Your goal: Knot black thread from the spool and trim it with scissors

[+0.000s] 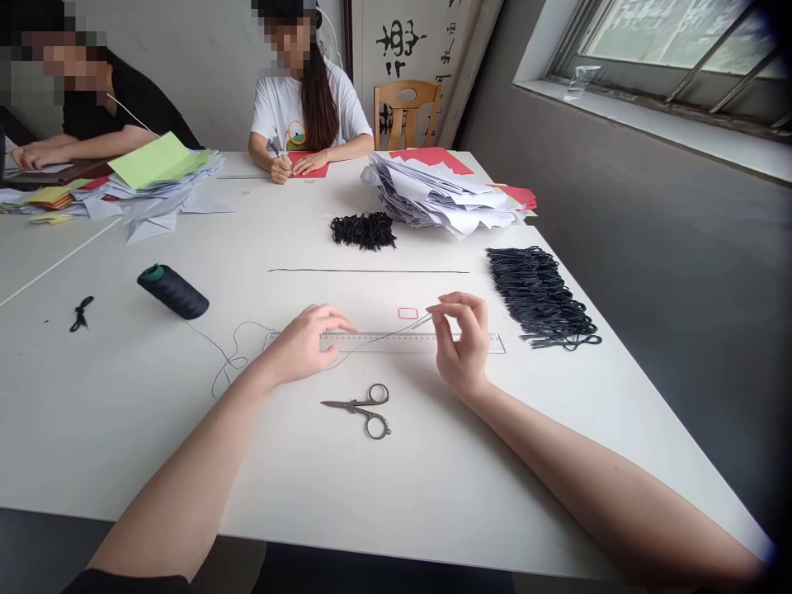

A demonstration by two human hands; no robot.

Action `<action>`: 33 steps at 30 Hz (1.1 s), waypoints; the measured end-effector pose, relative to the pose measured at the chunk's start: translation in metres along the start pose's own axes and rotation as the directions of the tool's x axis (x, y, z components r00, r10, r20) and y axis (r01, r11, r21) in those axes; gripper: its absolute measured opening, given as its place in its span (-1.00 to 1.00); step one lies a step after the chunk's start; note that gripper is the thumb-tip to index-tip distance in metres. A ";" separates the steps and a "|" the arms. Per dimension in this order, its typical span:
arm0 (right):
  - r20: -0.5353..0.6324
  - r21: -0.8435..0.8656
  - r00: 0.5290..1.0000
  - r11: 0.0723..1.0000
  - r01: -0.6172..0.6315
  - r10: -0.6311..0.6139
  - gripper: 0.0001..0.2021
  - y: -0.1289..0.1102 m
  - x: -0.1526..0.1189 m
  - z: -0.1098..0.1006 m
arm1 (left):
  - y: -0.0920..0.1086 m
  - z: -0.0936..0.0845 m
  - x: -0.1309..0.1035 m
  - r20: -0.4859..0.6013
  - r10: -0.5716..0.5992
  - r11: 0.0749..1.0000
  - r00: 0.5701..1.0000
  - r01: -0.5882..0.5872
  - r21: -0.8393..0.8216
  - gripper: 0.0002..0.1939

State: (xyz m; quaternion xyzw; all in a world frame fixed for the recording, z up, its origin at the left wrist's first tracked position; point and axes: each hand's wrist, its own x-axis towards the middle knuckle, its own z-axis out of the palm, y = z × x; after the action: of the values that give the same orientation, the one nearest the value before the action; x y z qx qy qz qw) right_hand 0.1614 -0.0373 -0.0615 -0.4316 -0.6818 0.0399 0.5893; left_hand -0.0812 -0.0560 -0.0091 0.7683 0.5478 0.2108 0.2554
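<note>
My right hand (463,342) is raised above the ruler's right part, thumb and fingertips pinched on a thin black thread (396,333). From there the thread slants down left toward my left hand (309,342), which hovers over the ruler's left part with thumb and fingers apart. The clear ruler (495,343) lies flat across the table under both hands. A black thread spool (173,290) with a green end lies on its side at the left, loose thread (228,360) curling from it. Small metal scissors (365,406) rest partly opened in front of the ruler.
Bundles of looped black cord (538,293) lie at right, another cord pile (363,231) farther back. A straight black line (371,271) crosses behind the ruler. Paper stacks (439,194) stand at the back. One person (315,107) writes across the table; another (124,107) sits left.
</note>
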 end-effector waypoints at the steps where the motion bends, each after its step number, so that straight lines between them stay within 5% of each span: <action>1: 0.031 -0.008 0.997 0.998 0.067 -0.066 -0.86 -0.004 -0.002 0.000 | 0.004 0.000 -0.001 -0.102 0.043 0.999 0.994 -0.042 0.017 -0.60; 3: 0.099 -0.016 0.979 0.984 0.178 -0.176 -0.83 -0.010 -0.005 0.000 | 0.014 0.007 -0.003 -0.265 0.099 0.995 0.959 -0.102 0.001 -0.65; 6: 0.191 -0.030 0.945 0.960 0.277 -0.267 -0.81 -0.014 -0.008 0.001 | 0.027 0.028 -0.003 -0.284 0.146 0.969 0.948 -0.195 -0.154 -0.79; 9: 0.229 -0.020 0.926 0.950 0.312 -0.299 -0.82 -0.014 -0.009 0.002 | 0.032 0.047 -0.002 -0.204 0.065 0.904 0.977 -0.144 -0.403 -0.81; 14: 0.222 0.006 0.948 0.972 0.233 -0.228 -0.84 -0.009 -0.007 0.001 | 0.025 0.047 0.001 0.110 -0.166 0.720 0.980 0.196 -0.665 -0.71; 19: 0.117 0.068 0.992 0.997 0.029 -0.036 -0.90 0.004 0.000 0.003 | 0.019 0.029 0.001 0.401 -0.242 0.614 0.883 0.460 -0.642 -0.65; 26: 0.123 0.070 0.988 0.992 -0.104 0.095 -0.91 0.018 0.003 0.006 | 0.012 0.026 0.002 0.474 -0.257 0.628 0.842 0.518 -0.581 -0.63; 28: 0.132 0.074 0.986 0.991 -0.109 0.099 -0.90 0.018 0.003 0.006 | 0.015 0.025 -0.002 0.414 -0.280 0.726 0.866 0.473 -0.499 -0.66; 30: 0.145 0.077 0.984 0.990 -0.117 0.105 -0.90 0.018 0.002 0.005 | 0.025 0.020 -0.007 0.177 -0.286 0.894 0.942 0.329 -0.303 -0.72; 33: 0.170 0.086 0.980 0.989 -0.119 0.103 -0.90 0.016 0.002 0.004 | 0.050 0.005 -0.021 -0.207 -0.031 0.994 0.978 0.052 0.099 -0.80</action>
State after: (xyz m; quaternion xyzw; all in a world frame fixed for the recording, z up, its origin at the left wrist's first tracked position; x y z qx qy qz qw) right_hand 0.1664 -0.0242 -0.0699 -0.4353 -0.7004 0.1409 0.5478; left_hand -0.0482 -0.0903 0.0168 0.7430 0.5973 0.2550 0.1615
